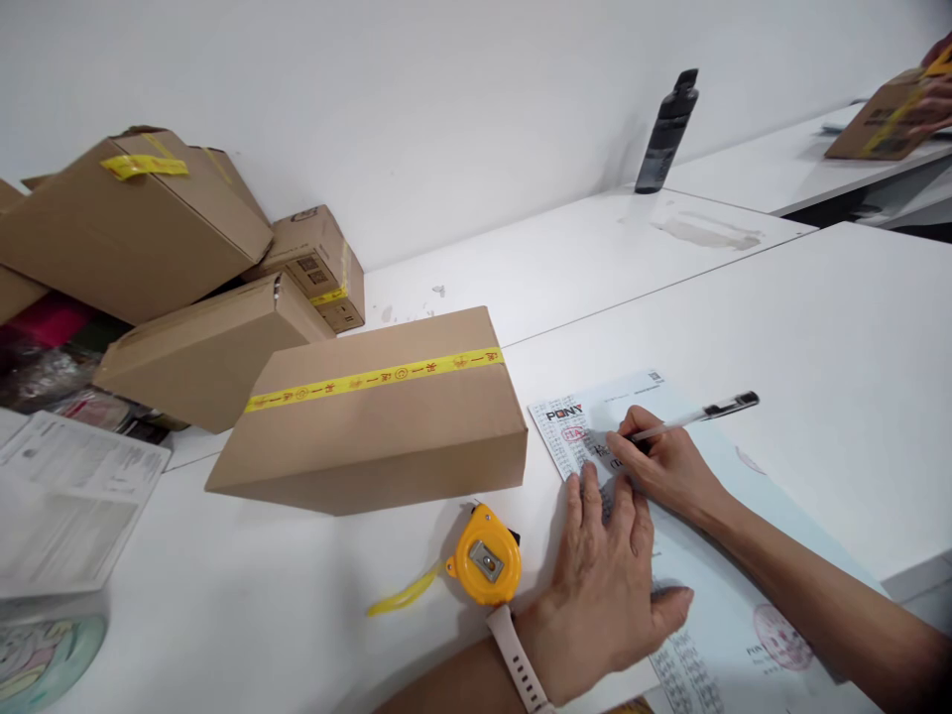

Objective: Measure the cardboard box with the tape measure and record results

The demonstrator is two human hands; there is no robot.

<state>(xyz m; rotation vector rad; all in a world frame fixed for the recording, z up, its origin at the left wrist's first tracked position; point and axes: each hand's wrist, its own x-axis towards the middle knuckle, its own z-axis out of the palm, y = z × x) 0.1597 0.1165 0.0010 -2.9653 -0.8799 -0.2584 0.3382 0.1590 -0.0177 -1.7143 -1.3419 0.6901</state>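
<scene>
My right hand (673,466) pinches a clear pen (691,417) with a black end, its tip down near the top of a pale blue printed sheet (714,555). The sheet bears a "PONY" heading and red stamps. Flat on the same paper, with fingers stretched out, lies my left hand (606,580); a pale wristband (516,654) is on that wrist. Just left of it rests a yellow tape measure (486,555) with a yellow strap. Behind that, a cardboard box (387,416) sealed with printed yellow tape lies on the white table (297,585).
Several cardboard boxes (149,228) are piled at the left against the wall. Printed papers (74,496) and a pale green patterned object (52,654) sit at the left edge. A dark bottle (667,134) stands at the back. Far right, another person's hand (933,104) touches a box (878,119).
</scene>
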